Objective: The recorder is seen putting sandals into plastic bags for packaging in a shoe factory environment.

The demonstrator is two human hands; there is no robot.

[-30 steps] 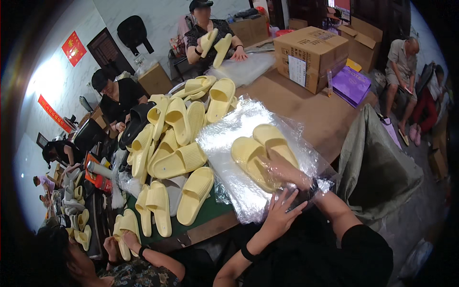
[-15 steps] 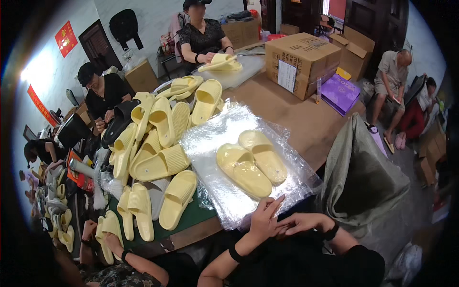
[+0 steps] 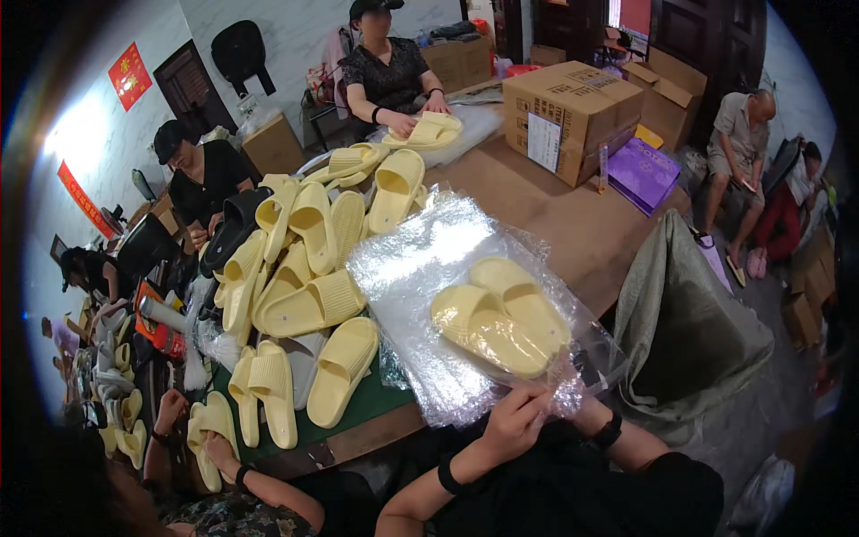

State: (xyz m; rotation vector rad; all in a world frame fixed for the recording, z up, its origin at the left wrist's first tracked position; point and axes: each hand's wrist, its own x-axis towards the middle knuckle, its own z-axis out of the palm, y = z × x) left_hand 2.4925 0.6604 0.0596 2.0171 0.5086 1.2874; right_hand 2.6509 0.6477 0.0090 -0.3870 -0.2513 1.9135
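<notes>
A pair of pale yellow slide slippers (image 3: 510, 318) lies inside a clear plastic bag (image 3: 586, 336), on top of a stack of flat clear bags (image 3: 403, 268). My left hand (image 3: 517, 419) is closed in a pinch at the bag's near edge, below the slippers' toe-to-heel length. My right hand (image 3: 582, 410) sits just right of it, at the bag's near right corner. Crumpled film covers its fingers in part; they appear closed on the bag. Left of the stack lie more loose yellow slippers (image 3: 309, 304) in a heap.
A cardboard box (image 3: 573, 116) and a purple bag (image 3: 642, 174) stand on the brown table (image 3: 555, 233). A grey-green sack (image 3: 689, 331) hangs open at the right. Co-workers handle slippers across the table (image 3: 425, 132) and at my left (image 3: 213, 438). A black slipper (image 3: 234, 231) lies by the heap.
The bagged slippers have shifted right and toward me, and the bag's edge is lifted. My hands have gone from lying close together to gripping the bag's near end.
</notes>
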